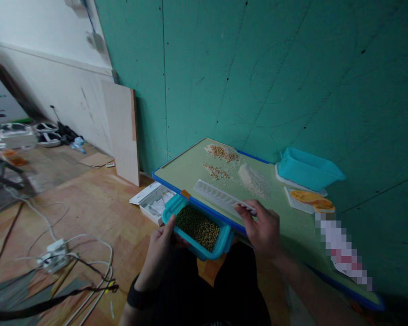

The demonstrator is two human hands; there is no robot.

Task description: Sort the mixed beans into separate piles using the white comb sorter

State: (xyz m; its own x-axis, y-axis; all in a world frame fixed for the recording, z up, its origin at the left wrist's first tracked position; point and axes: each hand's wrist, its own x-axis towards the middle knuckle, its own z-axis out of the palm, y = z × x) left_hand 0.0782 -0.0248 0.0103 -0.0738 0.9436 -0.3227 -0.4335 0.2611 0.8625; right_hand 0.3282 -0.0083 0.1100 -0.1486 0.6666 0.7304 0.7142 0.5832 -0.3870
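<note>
My left hand (163,242) grips the near left side of a blue plastic container (226,242), thumb over its rim. Inside lie dark green beans (190,218) and tan beans (209,233), side by side. The container is held just off the table's front edge. My right hand (262,225) is closed on the right end of a long white tray with small compartments (221,195), which lies along the table edge above the container. Beyond the tray are a heap of white grains (255,180) and two scattered patches of orange-tan beans (222,153) mixed with white grains.
The pale green table (180,167) with blue edging stands against a green wall. To the right are an upright blue bin (308,170), an orange cloth-like item (313,200) and a blurred-out package (342,253). An open white box (154,201) and cables with a power strip (56,254) lie on the floor.
</note>
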